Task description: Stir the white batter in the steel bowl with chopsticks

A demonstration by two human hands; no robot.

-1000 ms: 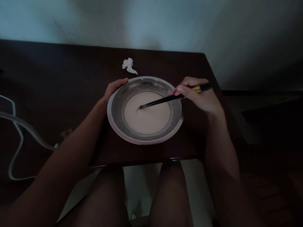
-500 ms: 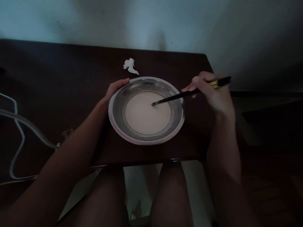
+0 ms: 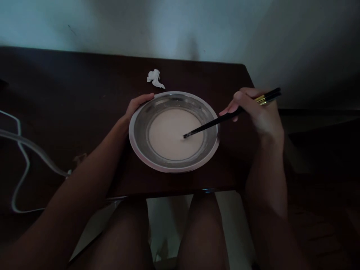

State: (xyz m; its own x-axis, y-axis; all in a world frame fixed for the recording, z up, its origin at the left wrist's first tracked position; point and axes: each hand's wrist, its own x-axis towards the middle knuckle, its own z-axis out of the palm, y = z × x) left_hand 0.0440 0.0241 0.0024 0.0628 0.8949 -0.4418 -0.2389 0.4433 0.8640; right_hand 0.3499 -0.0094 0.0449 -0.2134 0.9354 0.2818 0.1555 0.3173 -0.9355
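Note:
A shallow metal bowl [image 3: 140, 150] stands on the dark table, holding a smooth, pale liquid batter [image 3: 168, 133]. My left hand [image 3: 137, 105] grips the bowl's rim at its far left side, with part of the fingers hidden against the outside. Black chopsticks [image 3: 216, 120] with gold bands near their ends are pinched together in my right hand [image 3: 255, 110], which is at the right of the bowl above the table. Their tips touch the batter a little right of its middle.
Behind the bowl lies a crumpled white tissue [image 3: 154, 78]. White cables [image 3: 36, 150] run over the table [image 3: 70, 97] at the left. The wall [image 3: 126, 30] rises along the table's back edge, and my legs are under its front edge.
My right hand has shifted slightly right, and the chopstick tips have moved towards me and a little right in the batter. My left hand and the bowl have stayed put.

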